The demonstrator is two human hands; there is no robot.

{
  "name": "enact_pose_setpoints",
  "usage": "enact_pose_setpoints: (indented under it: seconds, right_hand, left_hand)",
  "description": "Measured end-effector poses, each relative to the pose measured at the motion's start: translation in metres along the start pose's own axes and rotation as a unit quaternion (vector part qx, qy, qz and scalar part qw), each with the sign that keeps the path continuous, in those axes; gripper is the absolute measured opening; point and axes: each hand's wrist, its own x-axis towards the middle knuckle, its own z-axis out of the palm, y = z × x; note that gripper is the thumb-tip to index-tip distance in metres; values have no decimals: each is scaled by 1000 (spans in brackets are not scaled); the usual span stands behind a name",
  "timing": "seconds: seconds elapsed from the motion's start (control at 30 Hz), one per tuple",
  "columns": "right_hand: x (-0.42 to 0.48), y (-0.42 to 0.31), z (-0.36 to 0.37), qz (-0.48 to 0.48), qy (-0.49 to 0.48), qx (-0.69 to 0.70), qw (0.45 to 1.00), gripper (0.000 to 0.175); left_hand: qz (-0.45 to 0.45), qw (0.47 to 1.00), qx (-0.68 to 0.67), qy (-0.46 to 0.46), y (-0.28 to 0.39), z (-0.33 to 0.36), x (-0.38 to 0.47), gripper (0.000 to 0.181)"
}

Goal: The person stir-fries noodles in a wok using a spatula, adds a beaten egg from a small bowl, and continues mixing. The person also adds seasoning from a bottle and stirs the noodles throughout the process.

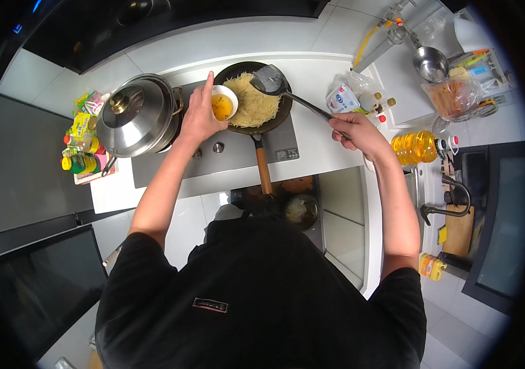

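My left hand (201, 110) grips a small white bowl (234, 98) at its left side, tilted near the pan's left edge. An orange-yellow liquid (221, 107) with dark specks sits inside it. Pale shredded food (254, 104), perhaps potato strips, covers much of a dark frying pan (285, 108) on the cooktop. The pan's wooden handle (263, 168) points towards me. In my right hand (354, 133) is a dark cooking spatula (311, 107) held by its handle. Its broad blade is over the pan's upper right part; whether it touches the food is unclear.
A lidded steel pot (138, 115) stands left of the pan, with seasoning bottles (82, 163) beyond it. On the right are bagged bottles (368, 101), a large oil bottle (414, 147), a steel ladle (431, 63) and a faucet (460, 210). A range hood (175, 23) overhangs the back.
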Motion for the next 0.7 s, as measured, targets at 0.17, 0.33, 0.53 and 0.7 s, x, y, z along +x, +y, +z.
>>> enact_pose_setpoints:
  seconds: [0.17, 0.33, 0.53, 0.7]
  right_hand:
    - [13, 7, 1, 10, -12, -67, 998, 20]
    - [44, 6, 25, -2, -32, -107, 994, 21]
    - [78, -6, 41, -36, -8, -91, 995, 21]
    - [83, 0, 22, -27, 32, -97, 994, 22]
  left_hand:
    - [9, 1000, -6, 16, 0, -8, -13, 141]
    - [5, 1000, 1, 25, 0, -14, -24, 140]
    - [6, 1000, 0, 26, -2, -19, -32, 139]
    - [-5, 1000, 4, 26, -2, -22, -36, 139]
